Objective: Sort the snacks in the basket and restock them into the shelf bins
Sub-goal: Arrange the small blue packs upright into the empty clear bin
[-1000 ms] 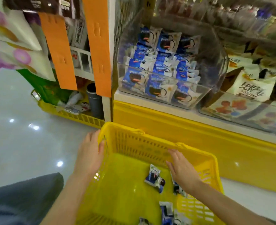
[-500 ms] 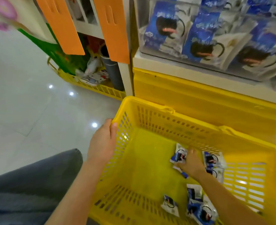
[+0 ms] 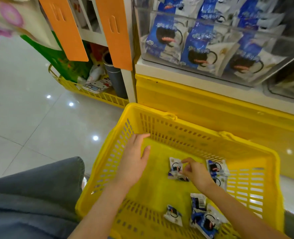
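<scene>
Head camera now, angled forward and down, sitting close above the yellow basket (image 3: 194,137), floor off left, clear shelf bin (image 3: 141,40) near at upper right.

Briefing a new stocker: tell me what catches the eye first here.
A yellow basket fills the lower middle, blue-and-white snack packets scattered on its floor. The right hand pinches one packet there, the left hand open near the basket's left wall. Above right, a clear shelf bin holds matching packets.
</scene>
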The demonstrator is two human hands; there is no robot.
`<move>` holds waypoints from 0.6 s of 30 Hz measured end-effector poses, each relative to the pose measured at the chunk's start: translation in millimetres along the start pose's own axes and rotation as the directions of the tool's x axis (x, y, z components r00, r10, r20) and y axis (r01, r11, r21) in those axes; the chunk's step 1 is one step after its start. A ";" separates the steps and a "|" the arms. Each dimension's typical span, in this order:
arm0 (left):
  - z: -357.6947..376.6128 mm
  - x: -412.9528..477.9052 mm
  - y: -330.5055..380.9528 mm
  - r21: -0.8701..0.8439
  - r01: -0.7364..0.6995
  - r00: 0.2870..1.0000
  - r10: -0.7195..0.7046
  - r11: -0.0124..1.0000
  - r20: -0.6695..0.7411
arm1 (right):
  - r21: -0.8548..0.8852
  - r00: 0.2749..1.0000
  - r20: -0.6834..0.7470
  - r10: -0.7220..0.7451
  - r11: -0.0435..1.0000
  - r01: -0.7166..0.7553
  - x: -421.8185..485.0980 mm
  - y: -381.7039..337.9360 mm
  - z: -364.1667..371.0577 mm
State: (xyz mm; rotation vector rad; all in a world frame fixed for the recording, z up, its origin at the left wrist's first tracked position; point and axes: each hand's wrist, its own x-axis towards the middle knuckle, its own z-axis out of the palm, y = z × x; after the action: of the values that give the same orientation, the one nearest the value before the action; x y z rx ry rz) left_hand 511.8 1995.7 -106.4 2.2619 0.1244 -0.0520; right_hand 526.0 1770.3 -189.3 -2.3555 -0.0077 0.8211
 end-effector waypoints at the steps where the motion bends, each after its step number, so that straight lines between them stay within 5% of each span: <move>1: 10.0 -5.2 0.4 -0.065 0.068 0.990 -0.059 0.996 0.128 | 0.031 0.999 -0.021 -0.049 0.998 0.049 -4.6 -9.0 -4.8; 5: 39.1 -25.1 -6.2 -0.117 0.207 0.897 -0.140 0.971 0.420 | 0.275 0.983 0.080 -0.166 0.951 0.138 -18.7 -53.1 -22.6; 8: 43.2 -30.6 -5.5 -0.300 0.294 0.884 -0.139 0.907 0.446 | 0.540 0.977 0.170 -0.132 0.841 0.020 -27.2 -67.2 -30.9; 10: 43.3 -31.0 -2.9 -0.333 0.300 0.893 -0.141 0.894 0.427 | 0.601 0.994 0.075 -0.080 0.799 0.019 -29.1 -59.2 -34.0; 13: 42.8 -32.6 -1.7 -0.375 0.339 0.890 -0.165 0.863 0.426 | 0.327 0.997 -0.071 0.016 0.945 0.008 -30.6 -19.0 -32.6; 15: 44.1 -34.3 -3.8 -0.371 0.369 0.877 -0.187 0.852 0.442 | 0.079 0.990 0.085 0.115 0.989 -0.122 -37.6 22.8 -22.1; 18: 48.5 -36.2 -7.9 -0.350 0.390 0.868 -0.213 0.852 0.449 | -0.168 0.884 0.375 0.278 0.958 -0.230 -55.8 73.4 0.5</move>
State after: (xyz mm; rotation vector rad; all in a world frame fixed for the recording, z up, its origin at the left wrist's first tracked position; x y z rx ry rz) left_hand 475.2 1960.8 -140.6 1.7241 0.2568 -0.5973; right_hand 466.7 1700.6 -200.4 -2.2861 0.0889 1.4557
